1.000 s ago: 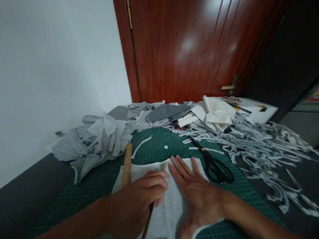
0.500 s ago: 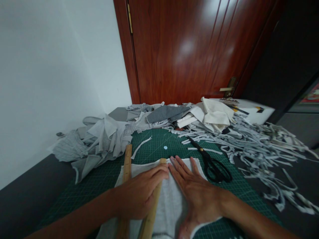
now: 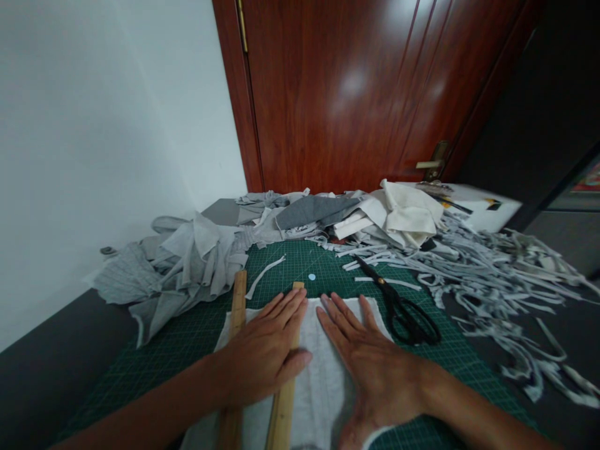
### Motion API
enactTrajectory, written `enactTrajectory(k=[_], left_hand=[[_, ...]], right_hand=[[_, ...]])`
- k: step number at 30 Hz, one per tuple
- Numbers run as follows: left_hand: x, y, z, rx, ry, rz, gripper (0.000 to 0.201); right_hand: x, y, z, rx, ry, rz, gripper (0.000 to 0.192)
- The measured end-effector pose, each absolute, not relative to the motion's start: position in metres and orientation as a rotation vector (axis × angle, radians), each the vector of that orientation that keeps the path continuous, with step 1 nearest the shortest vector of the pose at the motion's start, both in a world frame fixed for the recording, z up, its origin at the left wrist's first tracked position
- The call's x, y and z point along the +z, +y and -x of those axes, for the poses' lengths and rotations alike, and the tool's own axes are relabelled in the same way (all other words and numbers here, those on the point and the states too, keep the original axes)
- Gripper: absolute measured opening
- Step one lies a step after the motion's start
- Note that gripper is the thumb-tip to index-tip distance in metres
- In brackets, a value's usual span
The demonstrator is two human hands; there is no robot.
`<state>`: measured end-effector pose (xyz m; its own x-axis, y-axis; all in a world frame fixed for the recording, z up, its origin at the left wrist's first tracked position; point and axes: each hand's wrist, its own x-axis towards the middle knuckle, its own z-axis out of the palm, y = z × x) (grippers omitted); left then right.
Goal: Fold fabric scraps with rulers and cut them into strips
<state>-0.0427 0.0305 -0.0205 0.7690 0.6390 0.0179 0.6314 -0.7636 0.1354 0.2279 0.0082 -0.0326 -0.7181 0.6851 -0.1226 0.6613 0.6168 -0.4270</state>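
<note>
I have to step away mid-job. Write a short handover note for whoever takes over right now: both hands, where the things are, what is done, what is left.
Left hand: flat, fingers spread, pressing the inner wooden ruler onto the white fabric piece.
Right hand: flat on the same fabric, just right of that ruler; holds nothing.
A second wooden ruler lies along the fabric's left edge.
Black scissors lie untouched on the green cutting mat, right of the fabric.
Done: fabric spread flat, ruler laid across it; many cut strips are piled to the right.
Left: no cut is visible on this piece; uncut grey cloth waits at the left.
</note>
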Motion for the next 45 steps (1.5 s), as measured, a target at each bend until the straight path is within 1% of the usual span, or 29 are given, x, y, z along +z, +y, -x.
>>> enactTrajectory(k=[6, 8, 10, 14, 17, 21, 26, 33, 40, 42, 45], left_hand=[[-0.02, 0.036, 0.029, 0.051, 1.141, -2.808, 0.073], [-0.017, 0.037, 0.03, 0.042, 1.136, -2.759, 0.077], [-0.01, 0.038, 0.033, 0.019, 1.101, -2.674, 0.09], [0.012, 0.035, 0.043, -0.051, 1.066, -2.514, 0.13], [0.02, 0.026, 0.044, -0.102, 1.063, -2.44, 0.142], [0.012, 0.016, 0.037, -0.152, 1.084, -2.342, 0.152], [0.001, 0.017, 0.03, -0.118, 1.104, -2.29, 0.155], [-0.002, 0.015, 0.028, -0.041, 1.127, -2.301, 0.15], [-0.005, 0.015, 0.029, -0.056, 1.128, -2.32, 0.15], [-0.006, 0.016, 0.031, -0.047, 1.092, -2.342, 0.153], [-0.008, 0.016, 0.034, -0.055, 1.044, -2.364, 0.163]], right_hand=[[-0.032, 0.007, -0.227, 0.761, -2.752, 1.156, 0.163], [-0.032, 0.007, -0.227, 0.772, -2.748, 1.172, 0.164], [-0.031, 0.007, -0.227, 0.778, -2.744, 1.185, 0.165], [-0.03, 0.007, -0.227, 0.788, -2.738, 1.165, 0.164], [-0.03, 0.006, -0.228, 0.767, -2.73, 1.157, 0.163], [-0.034, 0.006, -0.229, 0.721, -2.741, 1.15, 0.164], [-0.033, 0.007, -0.229, 0.715, -2.766, 1.158, 0.167], [-0.031, 0.006, -0.227, 0.697, -2.797, 1.182, 0.167], [-0.029, 0.006, -0.226, 0.689, -2.796, 1.179, 0.167], [-0.026, 0.004, -0.224, 0.689, -2.777, 1.187, 0.164], [-0.023, 0.0, -0.221, 0.712, -2.745, 1.226, 0.151]])
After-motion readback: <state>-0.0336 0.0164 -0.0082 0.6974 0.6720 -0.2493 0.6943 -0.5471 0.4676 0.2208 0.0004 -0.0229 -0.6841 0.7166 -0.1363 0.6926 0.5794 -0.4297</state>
